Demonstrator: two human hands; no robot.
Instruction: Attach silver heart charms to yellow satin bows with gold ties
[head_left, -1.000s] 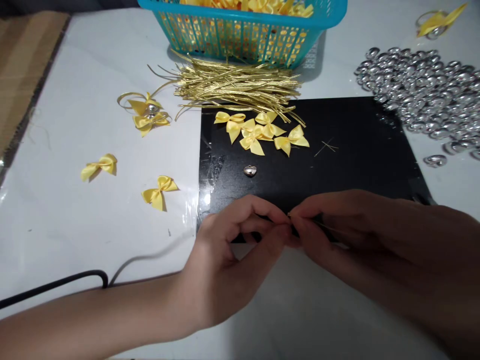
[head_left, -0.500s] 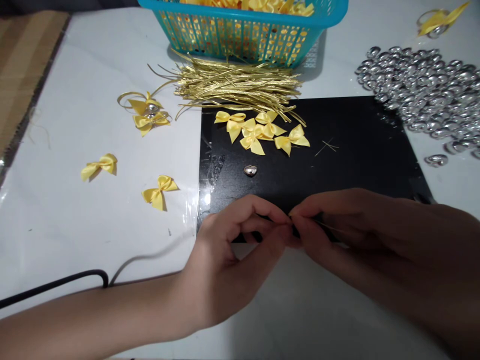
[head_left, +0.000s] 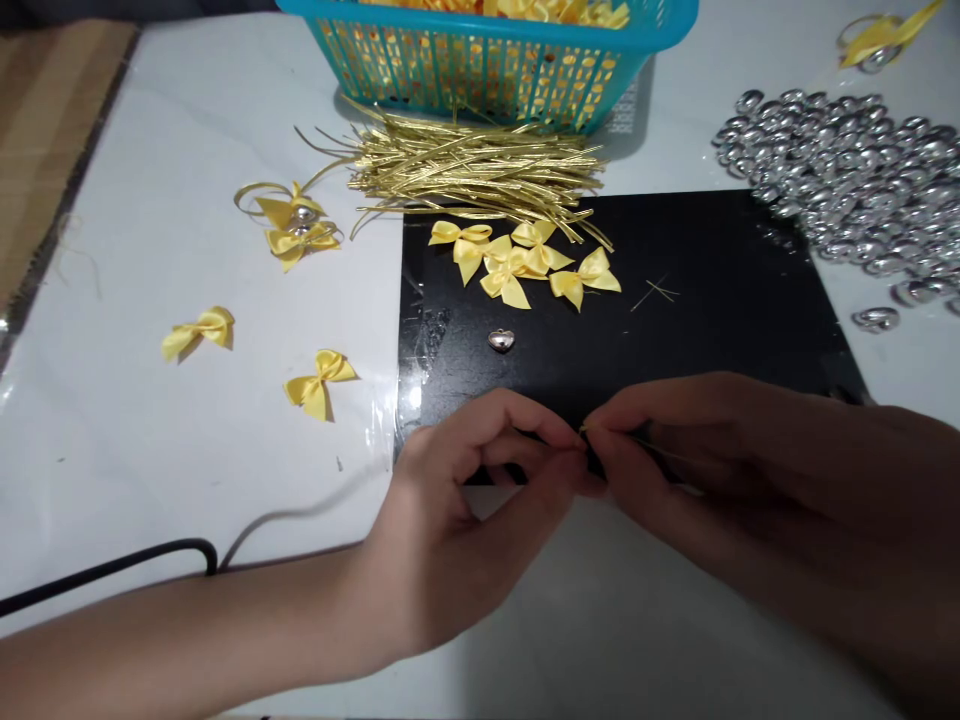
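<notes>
Over the near edge of a black board (head_left: 712, 330), my left hand (head_left: 480, 520) and my right hand (head_left: 735, 480) meet at the fingertips, both pinched closed. A thin gold cord (head_left: 660, 449) runs back from the right fingertips across that palm; its tip shows between the two pinches. Whatever else the left fingers hold is hidden. Just beyond the left hand, a silver heart charm (head_left: 501, 341) lies on the board. Several yellow ribbon bows (head_left: 510, 272) are grouped farther up it.
Behind the bows lies a pile of gold cords (head_left: 472, 165), then a teal basket (head_left: 487, 75) full of yellow bows. Silver hearts (head_left: 862, 170) are heaped at right. More bows (head_left: 321, 384) lie at left, near a black cable (head_left: 112, 568).
Almost nothing differs. My right hand has shifted very slightly, and both hands keep their pinch at the same spot.
</notes>
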